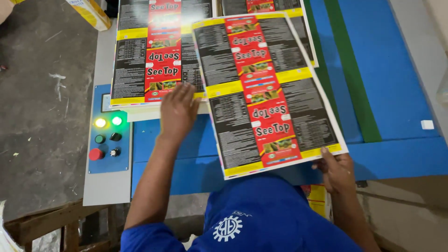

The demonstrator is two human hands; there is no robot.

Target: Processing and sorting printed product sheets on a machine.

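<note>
Head view, looking down: the right hand (337, 170) has its grip closed on the near right corner of a printed sheet (268, 91), thumb on top at the edge, fingers tucked beneath. That sheet is lifted and tilted, its near edge hanging past the table's front over the person's blue shirt (266, 219), its far end overlapping the other prints. It carries a red strip of labels down the middle, black text blocks on both sides and yellow bands across.

The left hand (179, 112) lies flat, fingers stretched out and grasping nothing, its fingertips pressing the near edge of a stack of like sheets (140, 60) that lies on the table just left of the raised sheet. The lifted sheet covers the right edge of this stack. A further sheet (284, 9) of the same print shows beyond the raised one, at the top of the frame.

Under all of it is the blue table (396, 79), with a green stripe (352, 79) running away from the person and a small white block (426, 124) near the right side. To the left, a blue control panel (108, 135) holds a lit yellow lamp, a lit green lamp, dark knobs and a red button. Beyond that is grey concrete floor (37, 116), and wooden slats (51, 224) at the lower left.
</note>
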